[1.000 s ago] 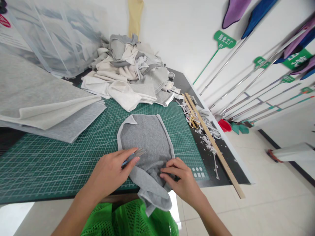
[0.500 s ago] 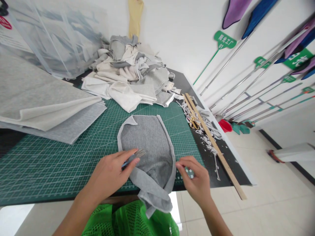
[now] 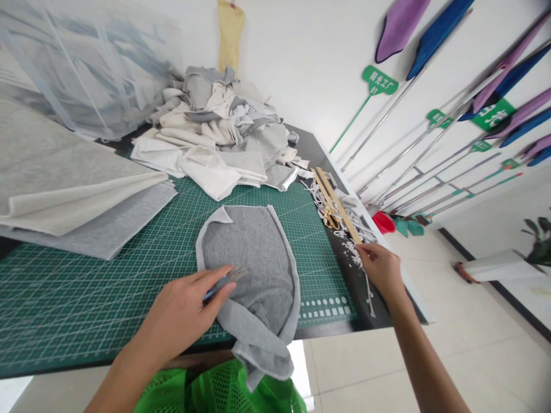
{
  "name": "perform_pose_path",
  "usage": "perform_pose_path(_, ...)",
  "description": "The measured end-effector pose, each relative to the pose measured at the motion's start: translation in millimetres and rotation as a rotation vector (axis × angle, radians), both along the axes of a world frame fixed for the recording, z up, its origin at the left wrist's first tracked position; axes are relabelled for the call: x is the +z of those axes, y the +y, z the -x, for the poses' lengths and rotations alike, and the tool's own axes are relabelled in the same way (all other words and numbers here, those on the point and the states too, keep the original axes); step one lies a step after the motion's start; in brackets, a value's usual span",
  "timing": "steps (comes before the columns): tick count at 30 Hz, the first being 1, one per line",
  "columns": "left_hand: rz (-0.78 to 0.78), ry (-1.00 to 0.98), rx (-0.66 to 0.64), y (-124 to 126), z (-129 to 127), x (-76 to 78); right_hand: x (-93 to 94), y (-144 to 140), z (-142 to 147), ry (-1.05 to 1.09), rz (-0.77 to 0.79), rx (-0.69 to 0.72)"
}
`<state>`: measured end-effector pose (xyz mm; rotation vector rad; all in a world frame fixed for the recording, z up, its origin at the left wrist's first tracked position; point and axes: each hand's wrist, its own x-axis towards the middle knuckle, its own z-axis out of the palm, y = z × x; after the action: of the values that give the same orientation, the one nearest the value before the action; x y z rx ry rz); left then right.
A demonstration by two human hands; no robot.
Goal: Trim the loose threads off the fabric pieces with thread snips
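Note:
A grey fabric piece (image 3: 247, 246) with pale, turned edges lies on the green cutting mat (image 3: 129, 298), its lower end twisted and hanging past the table's front edge. Over its left side, my left hand (image 3: 185, 310) is closed around small thread snips (image 3: 232, 276) with metal tips and a bluish handle. My right hand (image 3: 381, 269) is off to the right, above the thread scraps (image 3: 352, 252) by the wooden strip (image 3: 338, 203). Its thumb and fingers are pinched together; whatever is between them is too small to make out.
Folded grey cloth (image 3: 77, 172) is stacked at left. Behind the mat rises a heap of grey and cream fabric (image 3: 232, 126), beside a clear plastic bin (image 3: 94, 74). Gold-handled scissors (image 3: 329, 218) lie among scraps. A green mesh bag (image 3: 172, 393) hangs below the front edge.
My right hand has moved from the fabric's right edge out to the scraps at the right. My left hand still holds the snips over the fabric. The view has shifted slightly right.

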<state>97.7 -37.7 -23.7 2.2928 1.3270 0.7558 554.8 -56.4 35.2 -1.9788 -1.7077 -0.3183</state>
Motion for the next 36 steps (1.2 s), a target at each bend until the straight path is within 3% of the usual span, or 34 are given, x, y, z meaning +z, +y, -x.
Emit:
perform_pose_path(7, 0.008, -0.018, -0.009, -1, 1, 0.0, -11.5, 14, -17, -0.064, 0.131, 0.096)
perform_pose_path(14, -0.001, -0.008, -0.023, -1, 0, 2.3, -5.5, 7, -17, -0.171, 0.058, -0.077)
perform_pose_path(18, -0.010, -0.004, -0.017, -1, 0, 2.4, 0.8, 3, -9, -0.185, 0.008, -0.066)
perform_pose_path(26, -0.013, -0.003, -0.022, -1, 0, 1.4, 17.0, -37, 59, 0.012, -0.291, 0.020)
perform_pose_path(31, 0.000, -0.014, -0.016, -2, 1, 2.1, 4.9, -74, 108, 0.325, -0.274, 0.003)
perform_pose_path(36, -0.030, -0.036, -0.022, -2, 2, 5.3, -14.7, -104, 157, 0.611, -0.210, 0.102)
